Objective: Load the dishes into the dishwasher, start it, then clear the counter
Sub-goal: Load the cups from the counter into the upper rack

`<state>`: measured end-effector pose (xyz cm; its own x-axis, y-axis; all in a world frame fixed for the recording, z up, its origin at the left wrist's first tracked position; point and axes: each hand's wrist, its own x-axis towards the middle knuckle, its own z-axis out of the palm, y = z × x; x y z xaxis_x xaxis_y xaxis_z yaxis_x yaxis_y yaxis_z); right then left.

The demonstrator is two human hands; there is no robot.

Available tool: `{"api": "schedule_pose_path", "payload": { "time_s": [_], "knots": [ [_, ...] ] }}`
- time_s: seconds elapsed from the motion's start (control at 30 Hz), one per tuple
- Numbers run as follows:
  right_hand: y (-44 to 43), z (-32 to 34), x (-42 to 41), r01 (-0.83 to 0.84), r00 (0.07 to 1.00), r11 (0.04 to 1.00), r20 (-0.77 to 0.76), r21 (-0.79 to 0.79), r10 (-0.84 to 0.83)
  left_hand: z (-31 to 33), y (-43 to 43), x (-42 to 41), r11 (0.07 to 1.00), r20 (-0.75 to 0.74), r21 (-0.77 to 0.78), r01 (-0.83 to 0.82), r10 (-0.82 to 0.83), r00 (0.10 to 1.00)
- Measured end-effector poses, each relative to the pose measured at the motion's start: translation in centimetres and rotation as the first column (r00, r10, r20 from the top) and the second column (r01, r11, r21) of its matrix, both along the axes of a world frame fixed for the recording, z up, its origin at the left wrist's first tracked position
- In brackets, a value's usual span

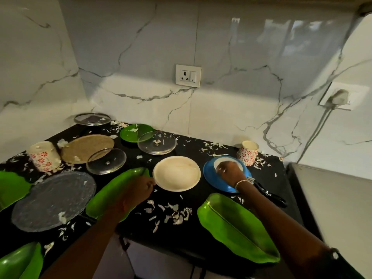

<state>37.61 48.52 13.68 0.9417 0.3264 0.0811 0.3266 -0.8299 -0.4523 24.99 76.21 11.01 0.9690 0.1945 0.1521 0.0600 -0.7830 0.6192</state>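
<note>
One head cam, wide-angle, close above counter (201, 234), facing fwd/down toward marble wall (141, 57) corner.

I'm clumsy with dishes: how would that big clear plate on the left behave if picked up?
The clear plate looks like glass, so probably stiff, heavy for its size and breakable. It lies flat on the black counter, so getting fingers under its rim may be awkward. The white scrap on it would likely slide off if tilted.

Dim overhead light, glare on wall tiles (281, 37), blurred, bowed edges.
</note>
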Motion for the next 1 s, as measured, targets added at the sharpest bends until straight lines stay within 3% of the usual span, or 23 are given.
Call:
{"api": "schedule_pose_path", "payload": {
  "time_s": [0.1,0.2,0.37,0.67,1.0],
  "knots": [
    [-1.4,0.3,3.8,0.157,0.987,0.986,0.030,0.056,-0.159,0.1,3.0,1.7,0.995,-0.005,-0.046,-0.088,0.088,0.996],
    [-2.5,0.6,7.5,0.224,0.974,0.974,0.043,-0.045,-0.222,0.4,5.2,3.6,0.998,-0.066,-0.028,-0.049,0.047,0.997],
    [-4.2,1.0,12.3,0.407,0.904,0.906,-0.086,-0.115,-0.418,-0.8,5.6,7.5,1.000,-0.035,0.000,-0.030,0.030,0.999],
    [-5.7,0.2,18.5,0.505,0.828,0.854,-0.211,-0.126,-0.520,-1.4,6.4,11.3,0.994,-0.010,-0.071,-0.080,0.080,0.997],
    [-6.2,-0.6,20.5,0.517,0.819,0.841,-0.195,-0.159,-0.540,-1.4,6.5,12.4,0.995,-0.034,-0.042,-0.096,0.094,0.995]
  ]
}}
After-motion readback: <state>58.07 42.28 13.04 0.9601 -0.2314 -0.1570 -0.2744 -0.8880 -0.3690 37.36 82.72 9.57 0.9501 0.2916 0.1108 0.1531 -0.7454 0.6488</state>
